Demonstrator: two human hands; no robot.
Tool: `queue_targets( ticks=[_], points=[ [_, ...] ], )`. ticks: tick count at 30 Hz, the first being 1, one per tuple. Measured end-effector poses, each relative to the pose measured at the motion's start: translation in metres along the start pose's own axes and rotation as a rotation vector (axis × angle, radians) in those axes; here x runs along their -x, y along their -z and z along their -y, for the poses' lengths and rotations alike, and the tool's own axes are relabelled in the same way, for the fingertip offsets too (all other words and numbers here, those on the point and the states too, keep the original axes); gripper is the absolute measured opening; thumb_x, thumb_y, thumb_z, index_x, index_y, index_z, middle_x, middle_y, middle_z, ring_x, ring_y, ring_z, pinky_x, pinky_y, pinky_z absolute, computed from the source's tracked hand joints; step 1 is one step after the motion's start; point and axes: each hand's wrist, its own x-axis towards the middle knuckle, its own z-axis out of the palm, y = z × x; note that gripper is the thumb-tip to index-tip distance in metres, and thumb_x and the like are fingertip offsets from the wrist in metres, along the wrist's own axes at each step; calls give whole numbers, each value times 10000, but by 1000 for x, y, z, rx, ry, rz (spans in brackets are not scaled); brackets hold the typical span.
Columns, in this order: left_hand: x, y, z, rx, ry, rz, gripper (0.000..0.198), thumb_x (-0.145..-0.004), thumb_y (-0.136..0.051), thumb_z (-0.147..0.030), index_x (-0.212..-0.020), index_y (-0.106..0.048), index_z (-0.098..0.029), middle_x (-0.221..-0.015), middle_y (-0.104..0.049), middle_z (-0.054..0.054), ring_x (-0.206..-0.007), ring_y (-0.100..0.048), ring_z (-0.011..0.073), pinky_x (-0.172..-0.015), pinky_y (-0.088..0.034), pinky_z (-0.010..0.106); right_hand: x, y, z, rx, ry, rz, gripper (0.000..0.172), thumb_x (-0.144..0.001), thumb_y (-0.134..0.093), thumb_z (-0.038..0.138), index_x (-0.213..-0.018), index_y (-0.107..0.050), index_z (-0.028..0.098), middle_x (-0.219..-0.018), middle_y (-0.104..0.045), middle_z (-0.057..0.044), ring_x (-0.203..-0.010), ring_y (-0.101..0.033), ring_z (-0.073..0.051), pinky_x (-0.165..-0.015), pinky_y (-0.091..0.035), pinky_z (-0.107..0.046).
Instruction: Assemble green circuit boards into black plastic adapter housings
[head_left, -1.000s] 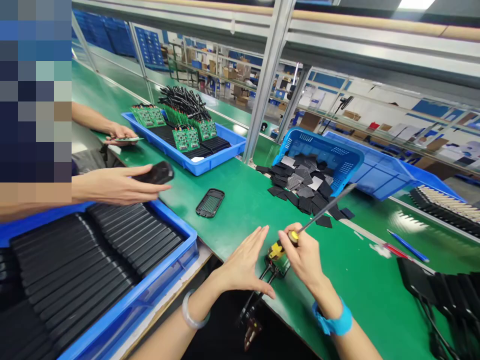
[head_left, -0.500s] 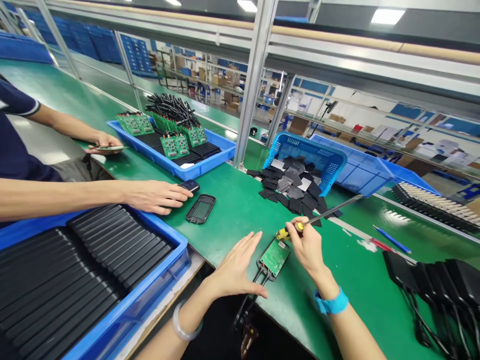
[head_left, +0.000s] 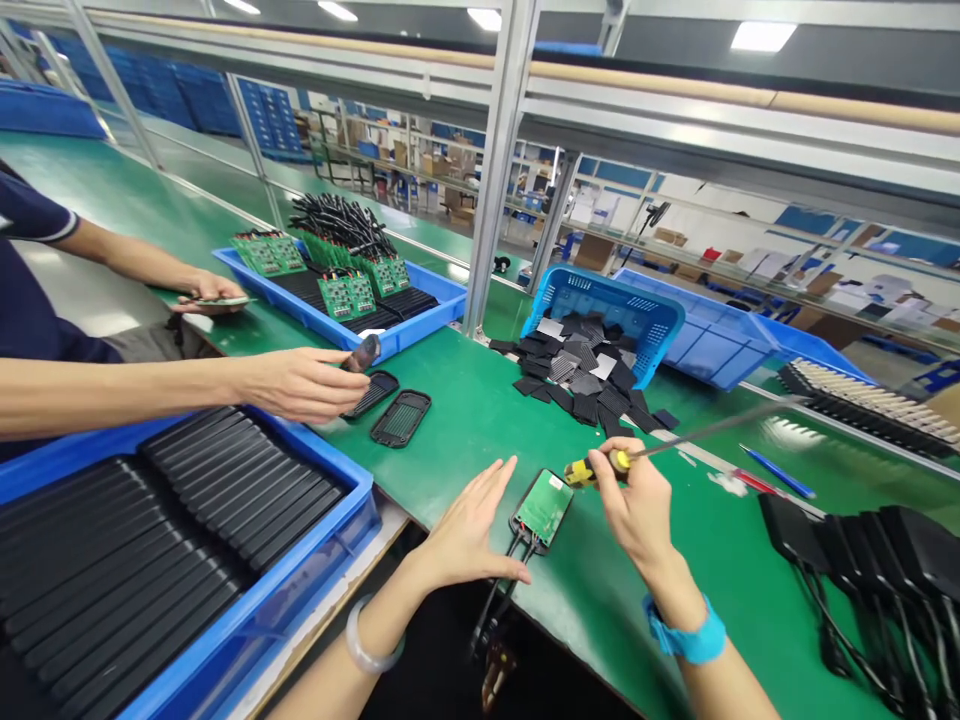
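A green circuit board [head_left: 544, 505] sits in a black plastic case at the near edge of the bench, with dark cables [head_left: 504, 590] running from its lower end over the edge. My left hand [head_left: 472, 525], fingers stretched and thumb apart, is beside the case on its left and holds nothing. My right hand [head_left: 634, 490] is closed round a screwdriver [head_left: 621, 461] with a yellow and black handle. Its long shaft points up and to the right, away from the board. The handle's butt end is near the board's upper right corner.
A co-worker's hand [head_left: 300, 385] holds a small dark part over two open case halves [head_left: 402, 418]. Blue trays [head_left: 367, 490] of black cases stand left. A tipped blue basket [head_left: 660, 325] spills dark pads [head_left: 581, 365]. Black cabled units [head_left: 862, 560] and a blue pen [head_left: 776, 470] lie right.
My right hand has moved right with the screwdriver, whose handle has come away from the board. The co-worker's near hand has lifted a dark part, uncovering a second case half.
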Motion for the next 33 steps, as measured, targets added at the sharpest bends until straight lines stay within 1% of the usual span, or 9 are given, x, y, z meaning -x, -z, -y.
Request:
queue_targets(
  ticks=[4,10,16,19,21,24,27,30,33],
  points=[
    [2,1,1,66,3,-59,1316,-552,-731,-707,-1513,15,-206,-1584,-103,156,-1453,-126,321,-1176,-219,516,5,2,29,-210,107,-69,84,-897,-544,295,-929,-542,217,-834,-623,-19,-717,-618,-147,-657,-501,-270],
    [2,-1,3,81,-8,-62,1286,-562,-754,-671,-1515,-14,-226,-1574,-163,155,-1445,-152,341,-1171,-223,539,30,-35,20,-151,116,304,114,-931,-471,306,-908,-525,208,-753,-616,-2,-641,-600,-135,-624,-494,-239],
    [-4,20,-3,71,80,133,1028,-709,-649,-663,-1499,-197,-184,-1564,-204,150,-1446,-161,314,-1183,-191,500,13,27,-48,797,-230,582,244,-948,-367,288,-1090,-533,179,-992,-654,-114,-778,-667,-240,-580,-466,-309],
    [-25,37,-4,-37,59,262,938,-702,-704,-594,-1449,-339,-160,-1519,-318,165,-1410,-277,316,-1158,-270,453,22,59,-88,892,-309,679,252,-827,-427,52,-968,-630,104,-733,-654,-126,-715,-680,-278,-582,-467,-325],
    [-49,45,-3,-158,41,239,824,-721,-723,-524,-1401,-422,-169,-1448,-444,151,-1336,-414,301,-1113,-352,402,31,65,-102,914,-338,682,276,-818,-393,13,-890,-655,60,-678,-641,-149,-646,-677,-280,-582,-482,-343],
    [-99,48,2,-310,83,122,613,-810,-671,-388,-1343,-485,-151,-1352,-537,160,-1254,-500,291,-1055,-407,379,40,44,-90,907,-224,605,293,-907,-405,166,-943,-667,39,-785,-661,-199,-685,-679,-299,-644,-523,-391],
    [-151,42,9,-406,184,-8,455,-894,-552,-254,-1319,-486,-108,-1385,-472,208,-1306,-425,324,-1063,-373,464,45,1,-46,709,23,522,369,-904,-510,338,-1170,-639,117,-1084,-668,-212,-964,-660,-329,-807,-545,-431],
    [-187,36,15,-478,266,-89,394,-928,-513,-275,-1296,-488,-139,-1377,-473,153,-1274,-448,296,-1038,-385,520,52,-40,-5,465,241,624,529,-844,-611,435,-1351,-507,326,-1425,-471,-178,-1236,-503,-409,-912,-502,-540],
    [-195,37,16,-524,320,-86,268,-916,-548,-312,-1121,-596,-147,-1193,-595,92,-1116,-555,237,-962,-454,473,66,-57,3,392,343,731,585,-793,-661,485,-1346,-496,388,-1451,-430,-155,-1274,-415,-492,-910,-438,-689]
  ],
)
